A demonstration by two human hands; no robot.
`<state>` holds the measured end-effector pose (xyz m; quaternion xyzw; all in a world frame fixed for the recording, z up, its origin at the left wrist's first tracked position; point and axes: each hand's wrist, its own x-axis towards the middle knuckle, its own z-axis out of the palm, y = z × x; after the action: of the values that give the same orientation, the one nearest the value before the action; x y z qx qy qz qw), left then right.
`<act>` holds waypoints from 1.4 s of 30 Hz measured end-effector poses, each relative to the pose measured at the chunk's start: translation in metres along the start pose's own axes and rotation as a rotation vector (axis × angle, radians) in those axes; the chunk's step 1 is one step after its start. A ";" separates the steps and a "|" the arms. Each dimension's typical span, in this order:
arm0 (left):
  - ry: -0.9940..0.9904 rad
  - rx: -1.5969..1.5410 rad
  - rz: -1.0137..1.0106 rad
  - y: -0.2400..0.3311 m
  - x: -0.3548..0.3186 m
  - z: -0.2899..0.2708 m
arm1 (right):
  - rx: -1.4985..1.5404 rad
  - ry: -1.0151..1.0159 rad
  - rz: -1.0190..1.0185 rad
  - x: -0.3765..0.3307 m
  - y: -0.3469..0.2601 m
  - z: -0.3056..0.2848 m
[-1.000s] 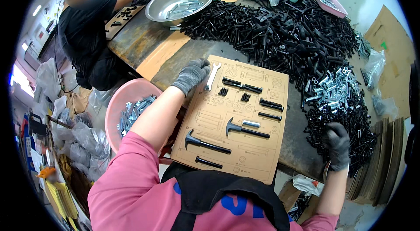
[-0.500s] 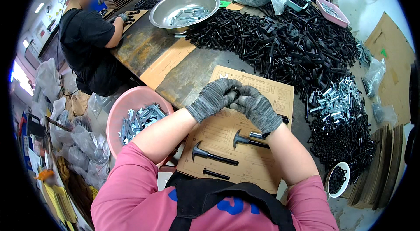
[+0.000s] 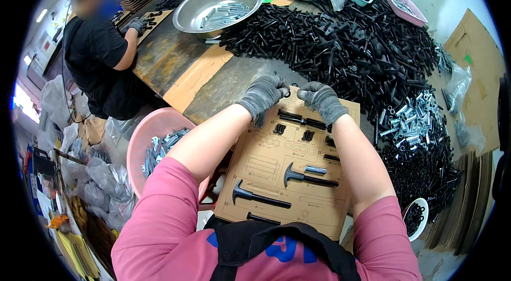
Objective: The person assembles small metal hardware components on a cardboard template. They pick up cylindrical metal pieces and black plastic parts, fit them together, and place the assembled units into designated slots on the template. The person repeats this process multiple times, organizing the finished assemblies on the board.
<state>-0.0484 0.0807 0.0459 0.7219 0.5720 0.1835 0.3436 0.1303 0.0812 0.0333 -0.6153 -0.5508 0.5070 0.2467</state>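
Observation:
My left hand (image 3: 264,97), in a grey knit glove, is closed in a pinch with a small black ring (image 3: 288,92) at its fingertips. Just to the right, my right hand (image 3: 322,101), gloved alike, has thumb and fingers pressed together; whatever they hold is too small to make out. Both hover at the far edge of a printed cardboard sheet (image 3: 255,145). On it lie two black hook-headed bars (image 3: 261,194), a silver tube (image 3: 315,170), black rods (image 3: 301,118), small black clustered pieces (image 3: 279,129) and a black bolt (image 3: 262,218). A grey wrench (image 3: 260,120) shows partly below my left hand.
Black metal parts (image 3: 340,52) are heaped across the table, with silver sleeves (image 3: 412,124) at the right. A steel bowl (image 3: 183,15) stands beyond. A pink basin (image 3: 139,126) of wrenches sits left, a white cup (image 3: 422,222) right. A co-worker (image 3: 96,41) works at far left.
My hands have drawn apart from being together over the sheet and moved toward its far edge. Rods and small black pieces are now uncovered. The view has shifted slightly.

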 end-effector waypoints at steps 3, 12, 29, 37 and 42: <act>-0.032 0.267 0.049 -0.001 0.019 0.005 | -0.512 -0.013 0.003 0.016 -0.007 -0.001; -0.135 0.462 0.032 -0.005 0.043 0.013 | -0.429 -0.141 0.071 0.015 -0.003 -0.003; -0.302 0.310 0.027 0.001 0.026 -0.002 | -0.655 -0.213 -0.189 0.017 0.008 -0.004; -0.105 0.312 0.087 -0.013 0.032 0.001 | -0.949 -0.141 -0.243 0.025 0.009 -0.004; -0.222 0.509 0.201 -0.004 0.030 0.006 | -1.035 -0.201 -0.188 0.002 -0.010 -0.011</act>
<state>-0.0394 0.1082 0.0351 0.8536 0.4840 -0.0128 0.1923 0.1354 0.0882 0.0453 -0.5528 -0.8026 0.2015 -0.0985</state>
